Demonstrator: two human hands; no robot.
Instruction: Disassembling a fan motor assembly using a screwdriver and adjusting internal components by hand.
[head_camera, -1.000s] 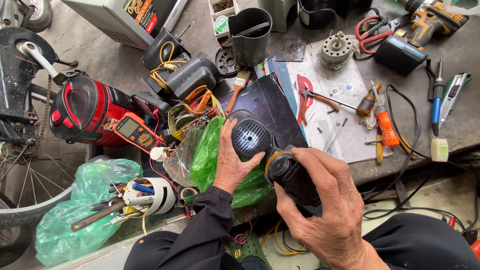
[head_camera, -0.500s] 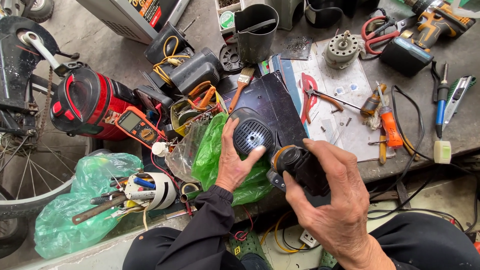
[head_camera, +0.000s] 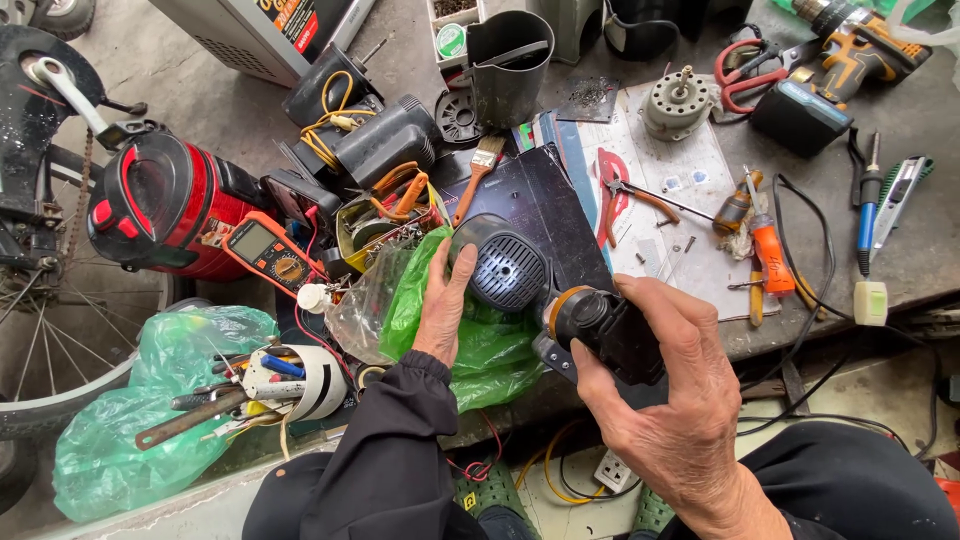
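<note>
At lower centre of the frame, the right hand (head_camera: 672, 400) is wrapped round the black motor housing (head_camera: 605, 333), thumb under, fingers curled over its orange-ringed end. The left hand (head_camera: 447, 300) lies flat, fingers pressed against the round grey vent cover (head_camera: 508, 268). Both parts sit over a green plastic bag (head_camera: 470, 345) on the desk (head_camera: 905, 250). Whether they are still joined is hard to tell; a firm grip and steady, even pressure along one axis seem wisest.
</note>
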